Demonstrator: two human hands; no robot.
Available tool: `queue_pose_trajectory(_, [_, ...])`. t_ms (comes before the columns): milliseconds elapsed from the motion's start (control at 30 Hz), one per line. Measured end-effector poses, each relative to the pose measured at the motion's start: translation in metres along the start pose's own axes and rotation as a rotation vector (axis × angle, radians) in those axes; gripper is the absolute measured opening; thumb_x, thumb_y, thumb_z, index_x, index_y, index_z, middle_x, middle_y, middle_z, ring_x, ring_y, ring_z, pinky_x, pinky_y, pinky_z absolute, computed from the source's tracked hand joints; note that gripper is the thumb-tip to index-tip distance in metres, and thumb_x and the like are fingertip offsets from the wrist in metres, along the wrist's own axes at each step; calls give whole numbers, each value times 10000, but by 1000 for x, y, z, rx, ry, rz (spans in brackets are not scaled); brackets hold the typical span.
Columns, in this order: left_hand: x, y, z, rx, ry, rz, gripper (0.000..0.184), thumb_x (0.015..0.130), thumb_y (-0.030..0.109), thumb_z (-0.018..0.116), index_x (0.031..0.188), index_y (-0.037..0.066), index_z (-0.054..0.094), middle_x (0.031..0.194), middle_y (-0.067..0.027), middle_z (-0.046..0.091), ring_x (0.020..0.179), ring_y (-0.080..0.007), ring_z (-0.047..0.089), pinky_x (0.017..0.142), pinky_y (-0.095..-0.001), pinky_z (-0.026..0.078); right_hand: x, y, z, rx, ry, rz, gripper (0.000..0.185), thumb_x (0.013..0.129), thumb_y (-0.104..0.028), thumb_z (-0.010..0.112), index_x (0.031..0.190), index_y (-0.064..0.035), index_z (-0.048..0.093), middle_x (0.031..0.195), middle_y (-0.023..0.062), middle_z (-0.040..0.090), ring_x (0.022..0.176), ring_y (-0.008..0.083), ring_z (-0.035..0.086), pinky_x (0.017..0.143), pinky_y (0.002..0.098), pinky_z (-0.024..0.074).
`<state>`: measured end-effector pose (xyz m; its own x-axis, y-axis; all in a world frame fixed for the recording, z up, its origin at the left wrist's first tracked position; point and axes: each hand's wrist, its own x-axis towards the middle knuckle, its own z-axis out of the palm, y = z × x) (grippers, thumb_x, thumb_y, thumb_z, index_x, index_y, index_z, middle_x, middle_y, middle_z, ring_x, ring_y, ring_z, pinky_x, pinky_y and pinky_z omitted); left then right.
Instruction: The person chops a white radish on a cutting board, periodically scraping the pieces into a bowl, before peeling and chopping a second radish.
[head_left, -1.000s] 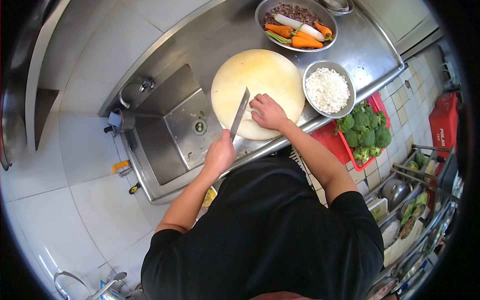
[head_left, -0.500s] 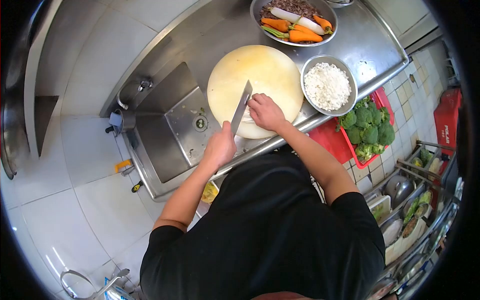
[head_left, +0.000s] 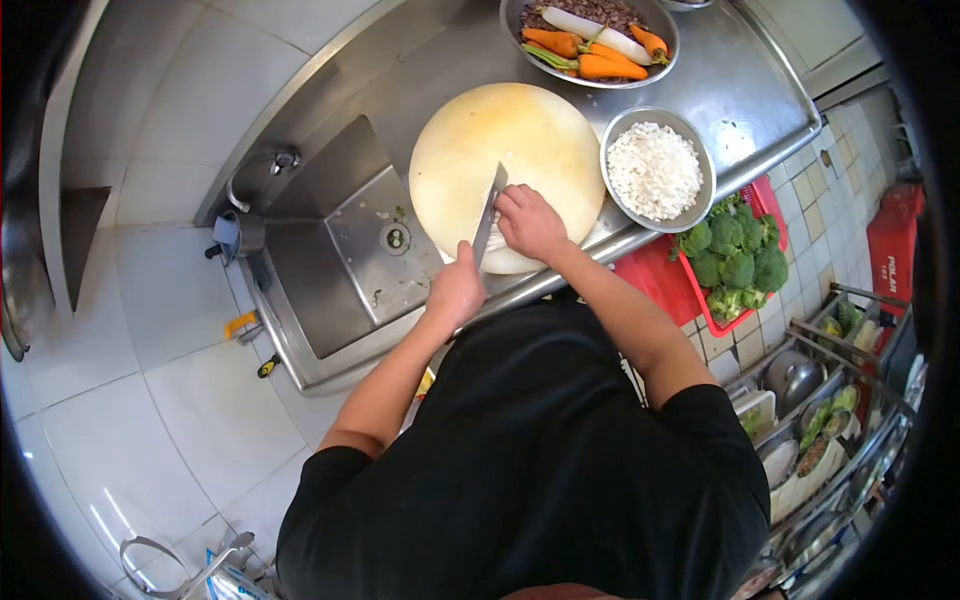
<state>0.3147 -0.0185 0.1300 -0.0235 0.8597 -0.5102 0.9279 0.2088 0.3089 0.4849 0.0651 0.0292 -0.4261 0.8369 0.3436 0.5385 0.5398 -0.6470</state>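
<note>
A cleaver (head_left: 490, 212) is gripped in my left hand (head_left: 457, 292), its blade slanting across the near part of the round cutting board (head_left: 500, 130). My right hand (head_left: 533, 222) rests on the board just right of the blade, fingers curled down close to it. Whatever lies beneath those fingertips is hidden. Some thin white pieces (head_left: 494, 241) show between the blade and my right hand, too small to name. Right of the board stands a metal bowl (head_left: 608, 170) of chopped white food (head_left: 655, 172).
A larger metal bowl (head_left: 512, 22) at the back holds carrots (head_left: 610, 68) and a white radish (head_left: 597, 34). The sink (head_left: 340, 290) lies left of the board. Broccoli (head_left: 735, 255) fills a red basket (head_left: 778, 205) below the counter's right edge.
My left hand and the cleaver have shifted slightly to the right, and the blade stands a little steeper. My right hand stays nearly in place. The whole view has tilted slightly.
</note>
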Motion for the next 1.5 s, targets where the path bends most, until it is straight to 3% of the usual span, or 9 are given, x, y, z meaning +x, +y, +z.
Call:
queue_pose_trajectory(167, [16,8,-27,10,35,75,289,930,53,533,1185,-53,447,873,-377,687,874,-555,692,807,-625,534,2,2,4,-27,1,22,195,847,-113,632,1027,-41,613,1041,133,607,1041,336,593,938,442,517])
queue_pose_trajectory(267, [-20,8,-35,32,23,80,246,1014,94,515,1197,-37,416,825,-356,672,813,-559,670,742,-638,506,0,-1,3,-42,19,52,191,849,-118,635,1019,-36,609,1044,139,606,1043,339,593,930,441,517])
queue_pose_trajectory(400, [11,2,15,-83,31,51,279,1012,99,518,1220,-43,399,843,-367,673,823,-567,670,758,-646,503,-1,1,2,-57,-1,54,216,853,-135,642,1036,-26,609,1048,150,606,1047,343,591,941,447,513])
queue_pose_trajectory(533, [26,11,3,-132,44,59,283,1015,107,517,1219,-45,394,853,-372,676,830,-573,671,781,-649,510,-2,0,-16,78,-106,49,357,870,-223,681,1151,-16,603,1146,178,598,1125,365,573,1006,458,490])
queue_pose_trajectory(633, [27,13,-3,-137,18,44,280,1026,121,506,1232,-41,408,903,-376,687,885,-558,685,820,-629,525,-11,-1,-33,-63,-109,-170,509,885,-315,713,1256,1,567,1259,212,559,1215,393,537,1071,465,454])
queue_pose_trajectory(833, [37,-3,-3,-100,49,96,248,1035,135,510,1219,-12,430,896,-367,688,892,-550,688,820,-629,525,-19,-3,-13,-170,-123,-39,597,894,-383,720,1283,30,536,1298,223,531,1256,401,516,1103,469,430])
queue_pose_trajectory(1033, [25,3,-29,-62,43,101,233,1041,154,499,1208,0,446,920,-364,693,906,-547,689,835,-630,519,-9,-15,-27,-8,10,-89,408,861,-266,728,1176,-35,609,1217,190,558,1194,396,541,1032,474,472])
queue_pose_trajectory(1233, [3,5,-30,-54,52,101,227,1044,151,486,1201,-8,445,884,-373,685,890,-561,678,841,-641,507,-10,-12,-15,-2,-80,-60,245,829,-199,723,1027,-72,656,1123,148,585,1155,356,556,986,455,495])
queue_pose_trajectory(1500, [-21,6,-26,-81,78,79,222,1028,128,517,1178,-19,446,856,-374,674,847,-570,663,800,-659,496,-9,-15,-17,-72,22,-91,239,833,-196,691,1027,-68,637,1108,144,587,1118,342,579,995,450,500])
